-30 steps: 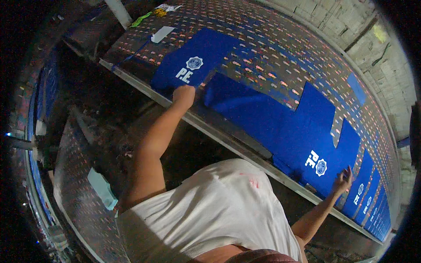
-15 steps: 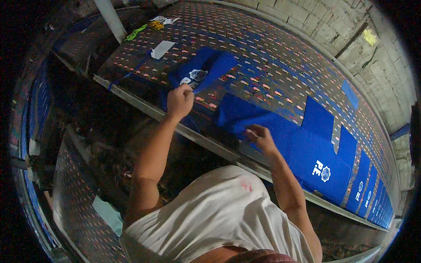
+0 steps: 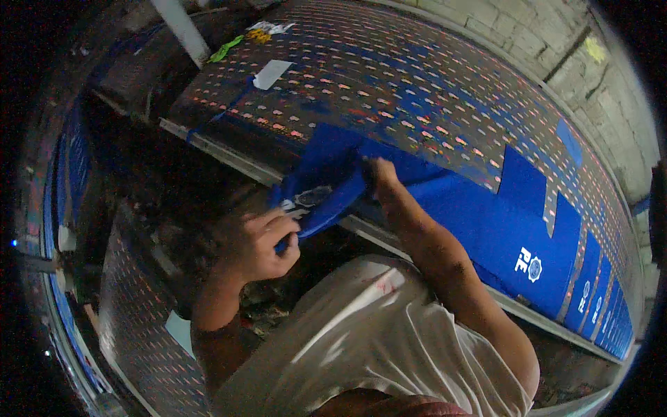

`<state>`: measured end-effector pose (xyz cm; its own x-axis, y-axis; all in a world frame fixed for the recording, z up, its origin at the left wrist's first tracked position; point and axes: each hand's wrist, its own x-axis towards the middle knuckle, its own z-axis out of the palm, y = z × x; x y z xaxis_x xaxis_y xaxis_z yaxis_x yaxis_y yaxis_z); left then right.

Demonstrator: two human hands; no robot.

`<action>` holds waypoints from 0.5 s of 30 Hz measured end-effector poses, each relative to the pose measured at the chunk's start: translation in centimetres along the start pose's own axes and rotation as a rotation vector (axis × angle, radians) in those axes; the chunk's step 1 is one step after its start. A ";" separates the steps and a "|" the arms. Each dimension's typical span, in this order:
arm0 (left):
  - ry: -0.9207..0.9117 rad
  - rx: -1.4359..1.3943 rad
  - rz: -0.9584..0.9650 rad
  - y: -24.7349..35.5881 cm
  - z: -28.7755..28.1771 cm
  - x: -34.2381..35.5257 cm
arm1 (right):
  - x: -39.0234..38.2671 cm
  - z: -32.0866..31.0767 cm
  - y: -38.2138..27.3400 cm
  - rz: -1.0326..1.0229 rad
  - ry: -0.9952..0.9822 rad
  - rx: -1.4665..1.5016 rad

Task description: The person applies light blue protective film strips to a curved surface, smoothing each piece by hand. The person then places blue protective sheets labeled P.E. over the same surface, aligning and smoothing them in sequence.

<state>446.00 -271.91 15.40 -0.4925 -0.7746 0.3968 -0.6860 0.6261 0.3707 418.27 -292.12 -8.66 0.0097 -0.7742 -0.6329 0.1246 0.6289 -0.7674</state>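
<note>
A blue fabric piece with a white printed emblem [image 3: 319, 198] hangs bent over the near edge of the long table. My left hand [image 3: 269, 243] is closed on its near left end, off the table's edge. Farther right, my right hand [image 3: 380, 174] has its fingers closed at a raised fold of the same piece; they are slightly blurred. Beside that hand, a larger blue fabric panel [image 3: 472, 229] lies flat on the table, with white print near its right end. Part of the held piece's print is hidden in folds.
More blue printed panels [image 3: 587, 285] lie in a row to the right along the table [image 3: 333, 76], whose top is spotted with coloured paint. A white card [image 3: 272, 74] and crumpled cloths [image 3: 260, 33] lie at the far left. A block wall [image 3: 514, 35] runs behind.
My left hand has drawn the printed fabric piece toward me, off its spot farther back. My right hand has moved up and left onto the fabric.
</note>
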 end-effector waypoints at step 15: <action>0.513 0.556 -0.389 -18.1 2.9 5.0 | -25.1 -21.4 -19.7 -1.319 0.253 0.520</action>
<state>454.45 -287.38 8.24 0.0446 -0.7047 0.7081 -0.9855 0.0850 0.1466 394.37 -283.55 20.19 -0.5620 -0.6918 0.4534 0.2448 -0.6627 -0.7077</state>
